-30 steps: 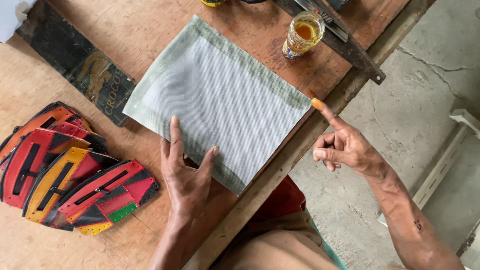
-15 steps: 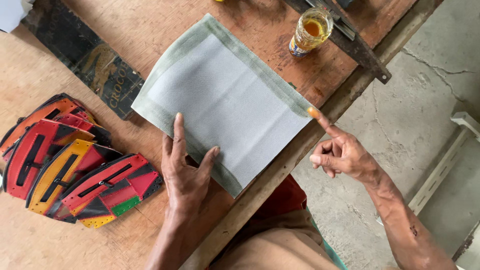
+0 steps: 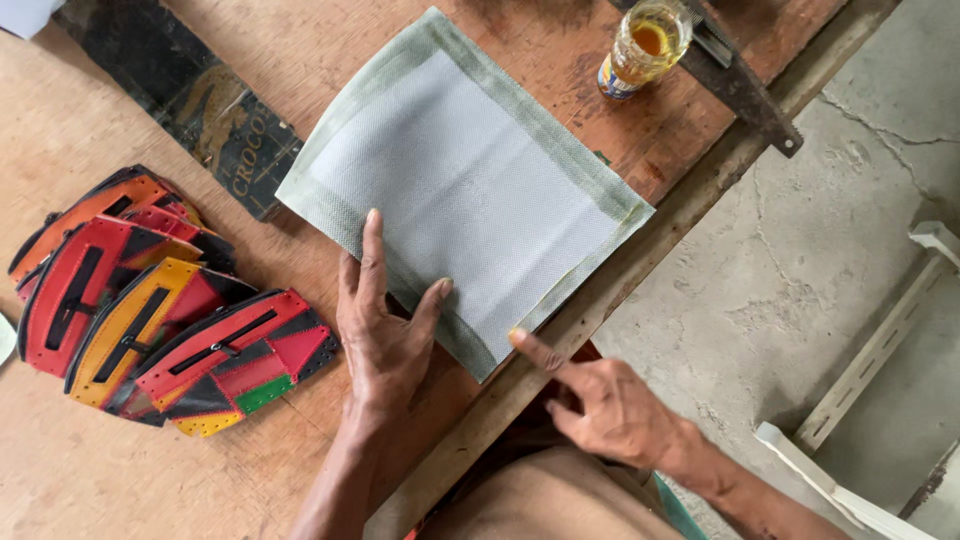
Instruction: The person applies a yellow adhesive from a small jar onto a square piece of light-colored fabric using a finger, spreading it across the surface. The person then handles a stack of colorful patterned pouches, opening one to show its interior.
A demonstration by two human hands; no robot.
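A pale grey-green rectangular sheet of woven material (image 3: 470, 180) with a darker border lies flat on the wooden worktable (image 3: 120, 480). My left hand (image 3: 385, 325) rests flat on its near edge, fingers spread, pinning it down. My right hand (image 3: 600, 400) hovers at the table's front edge, index finger stretched out and touching the sheet's near border; its other fingers are curled and it holds nothing.
A fanned pile of red, orange and black leather pieces with slots (image 3: 150, 310) lies at the left. A dark printed strip (image 3: 190, 100) lies behind it. A small glass jar of amber liquid (image 3: 640, 45) and a dark metal tool (image 3: 745, 85) stand at the back right. Concrete floor (image 3: 800, 250) lies to the right.
My right hand has come down along the sheet's right border, from its far right corner to the near edge by the table's front. The left hand has stayed pressed on the sheet.
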